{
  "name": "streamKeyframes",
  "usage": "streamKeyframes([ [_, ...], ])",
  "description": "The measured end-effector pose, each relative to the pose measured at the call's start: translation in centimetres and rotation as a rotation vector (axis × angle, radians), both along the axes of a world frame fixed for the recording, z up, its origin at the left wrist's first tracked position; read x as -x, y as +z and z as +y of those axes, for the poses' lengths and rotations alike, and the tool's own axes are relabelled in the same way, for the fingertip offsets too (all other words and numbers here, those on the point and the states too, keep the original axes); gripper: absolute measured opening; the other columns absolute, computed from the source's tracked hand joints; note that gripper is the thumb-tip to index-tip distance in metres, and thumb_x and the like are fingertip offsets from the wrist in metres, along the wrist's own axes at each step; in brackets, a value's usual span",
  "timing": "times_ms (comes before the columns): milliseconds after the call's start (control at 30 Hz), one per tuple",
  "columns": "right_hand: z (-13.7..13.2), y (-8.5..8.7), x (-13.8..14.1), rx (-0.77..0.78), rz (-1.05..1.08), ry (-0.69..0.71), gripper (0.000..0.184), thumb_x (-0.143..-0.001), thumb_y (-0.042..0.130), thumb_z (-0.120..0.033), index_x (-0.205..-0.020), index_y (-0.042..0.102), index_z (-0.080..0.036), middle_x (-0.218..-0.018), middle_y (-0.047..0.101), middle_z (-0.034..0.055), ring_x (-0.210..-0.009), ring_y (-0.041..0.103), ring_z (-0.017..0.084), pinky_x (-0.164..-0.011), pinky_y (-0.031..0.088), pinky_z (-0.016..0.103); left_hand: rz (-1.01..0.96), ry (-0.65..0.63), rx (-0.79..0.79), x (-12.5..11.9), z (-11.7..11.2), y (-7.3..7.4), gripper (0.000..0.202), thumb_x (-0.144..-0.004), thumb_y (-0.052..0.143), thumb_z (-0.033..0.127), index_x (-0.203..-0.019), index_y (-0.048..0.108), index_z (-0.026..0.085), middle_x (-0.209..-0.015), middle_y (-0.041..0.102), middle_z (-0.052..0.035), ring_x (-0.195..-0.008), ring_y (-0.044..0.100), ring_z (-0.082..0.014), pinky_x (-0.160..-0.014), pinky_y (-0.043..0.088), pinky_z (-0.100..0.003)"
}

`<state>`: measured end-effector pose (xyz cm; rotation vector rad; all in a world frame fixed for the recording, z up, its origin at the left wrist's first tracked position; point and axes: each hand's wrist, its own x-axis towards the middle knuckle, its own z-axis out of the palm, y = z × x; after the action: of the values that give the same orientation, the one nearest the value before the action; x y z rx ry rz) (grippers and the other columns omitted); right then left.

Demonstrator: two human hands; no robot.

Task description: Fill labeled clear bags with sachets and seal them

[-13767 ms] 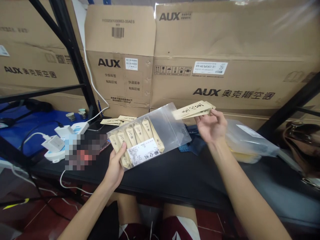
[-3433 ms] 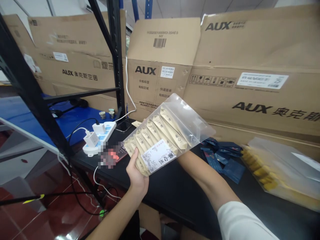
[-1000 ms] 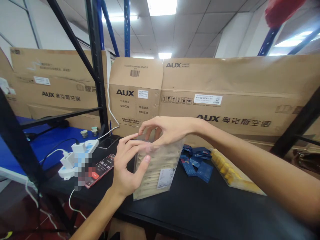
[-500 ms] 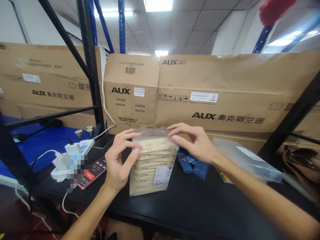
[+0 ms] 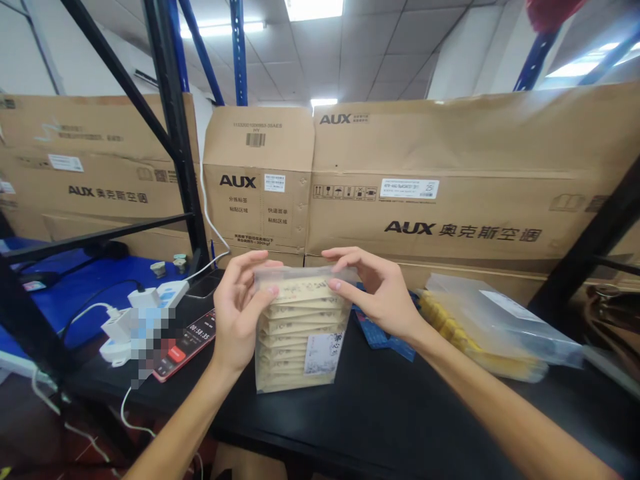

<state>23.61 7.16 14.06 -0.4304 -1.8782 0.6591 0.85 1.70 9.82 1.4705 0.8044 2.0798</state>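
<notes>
A clear zip-top plastic bag (image 5: 300, 340) stands upright on the black table top (image 5: 380, 413), packed with a stack of flat kraft-paper sachets. A white printed label (image 5: 318, 353) sits on its lower front. My left hand (image 5: 240, 300) pinches the bag's upper left corner, thumb in front and fingers behind. My right hand (image 5: 373, 287) grips the upper right corner the same way, its thumb on the front face. The two hands hide part of the top edge.
A white power strip (image 5: 150, 300) with chargers and a phone (image 5: 185, 347) showing a timer lie left of the bag. Blue sachets (image 5: 385, 337) lie behind my right hand. A clear bag of yellow items (image 5: 485, 327) rests at right. Flattened AUX cartons and dark shelf uprights stand behind.
The bag has shifted slightly left and its top now sits between both hands. My fingers have closed on its upper corners. The view has drifted a little.
</notes>
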Motion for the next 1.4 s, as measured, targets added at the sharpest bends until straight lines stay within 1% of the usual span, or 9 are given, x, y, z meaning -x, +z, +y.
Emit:
streamKeyframes([
  [133, 0.2, -0.6, 0.6, 0.147, 0.045, 0.021, 0.032, -0.089, 0.086, -0.047, -0.101, 0.064, -0.027, -0.122, 0.083, 0.0093, -0.115, 0.079, 0.029, -0.104, 0.060, 0.052, 0.040, 0.062, -0.017, -0.1, 0.4, 0.1, 0.021, -0.086, 0.081, 0.030, -0.105, 0.078, 0.021, -0.108, 0.081, -0.0063, -0.098, 0.076, -0.0243, -0.089, 0.059, -0.035],
  [233, 0.2, -1.1, 0.9, 0.195, 0.092, -0.002, 0.039, -0.086, 0.089, -0.047, -0.110, 0.064, -0.029, -0.115, 0.084, 0.0080, -0.108, 0.081, 0.029, -0.096, 0.064, 0.049, 0.027, 0.105, -0.032, -0.3, 0.6, 0.0, 0.018, -0.085, 0.081, 0.027, -0.101, 0.080, 0.021, -0.103, 0.081, -0.0045, -0.094, 0.076, -0.0233, -0.085, 0.059, -0.033],
  [467, 0.1, -1.5, 1.2, 0.199, 0.125, -0.005, 0.023, -0.087, 0.089, -0.045, -0.092, 0.077, -0.025, -0.114, 0.085, 0.0080, -0.107, 0.080, 0.028, -0.097, 0.065, 0.048, -0.022, 0.160, -0.038, -0.8, 0.7, -0.3, 0.017, -0.083, 0.081, 0.026, -0.099, 0.080, 0.021, -0.095, 0.083, -0.0033, -0.085, 0.076, -0.0212, -0.078, 0.059, -0.031],
  [600, 0.1, -1.5, 1.3, 0.229, 0.152, -0.012, 0.020, -0.084, 0.091, -0.041, -0.092, 0.079, -0.027, -0.116, 0.085, 0.0065, -0.111, 0.079, 0.028, -0.100, 0.063, 0.048, -0.033, 0.170, -0.024, -0.8, 0.8, -0.2, 0.017, -0.080, 0.082, 0.023, -0.097, 0.079, 0.021, -0.093, 0.083, -0.0030, -0.086, 0.077, -0.0218, -0.080, 0.061, -0.033],
  [800, 0.2, -1.6, 1.3, 0.270, 0.141, 0.006, 0.019, -0.085, 0.090, -0.043, -0.090, 0.082, -0.026, -0.108, 0.086, 0.0077, -0.102, 0.080, 0.027, -0.095, 0.063, 0.046, -0.038, 0.175, 0.004, -0.8, 0.8, -0.2, 0.018, -0.080, 0.082, 0.026, -0.097, 0.079, 0.021, -0.089, 0.080, -0.0021, -0.083, 0.077, -0.0217, -0.074, 0.060, -0.032],
  [1100, -0.1, -1.6, 1.4, 0.255, 0.166, -0.019, 0.017, -0.087, 0.088, -0.036, -0.099, 0.084, -0.026, -0.112, 0.086, 0.0067, -0.103, 0.078, 0.024, -0.094, 0.061, 0.040, -0.068, 0.142, 0.016, -1.0, 0.5, 0.1, 0.022, -0.078, 0.085, 0.022, -0.100, 0.082, 0.021, -0.093, 0.082, -0.0026, -0.087, 0.077, -0.0208, -0.082, 0.061, -0.031],
  [1233, -0.3, -1.6, 1.3, 0.333, 0.150, -0.048, 0.022, -0.084, 0.090, -0.038, -0.101, 0.084, -0.026, -0.111, 0.086, 0.0068, -0.103, 0.077, 0.024, -0.095, 0.060, 0.041, -0.116, 0.079, 0.071, -0.9, 0.2, 0.4, 0.022, -0.077, 0.083, 0.020, -0.099, 0.082, 0.022, -0.100, 0.082, -0.0028, -0.095, 0.076, -0.0208, -0.088, 0.059, -0.031],
  [1333, -0.4, -1.5, 1.1, 0.416, 0.132, -0.025, 0.020, -0.082, 0.090, -0.040, -0.093, 0.084, -0.024, -0.111, 0.085, 0.0077, -0.104, 0.077, 0.025, -0.096, 0.058, 0.041, -0.143, -0.004, 0.167, -0.2, 0.0, 1.5, 0.025, -0.070, 0.080, 0.016, -0.094, 0.081, 0.022, -0.103, 0.082, -0.0026, -0.098, 0.075, -0.0210, -0.089, 0.058, -0.030],
  [1400, -0.5, -1.5, 1.1, 0.470, 0.141, -0.008, 0.021, -0.080, 0.091, -0.040, -0.090, 0.083, -0.024, -0.111, 0.085, 0.0077, -0.106, 0.076, 0.025, -0.097, 0.056, 0.040, -0.034, -0.025, 0.220, 0.4, -0.1, 2.8, 0.024, -0.067, 0.079, 0.015, -0.091, 0.081, 0.022, -0.101, 0.082, -0.0029, -0.094, 0.075, -0.0210, -0.085, 0.057, -0.031],
])
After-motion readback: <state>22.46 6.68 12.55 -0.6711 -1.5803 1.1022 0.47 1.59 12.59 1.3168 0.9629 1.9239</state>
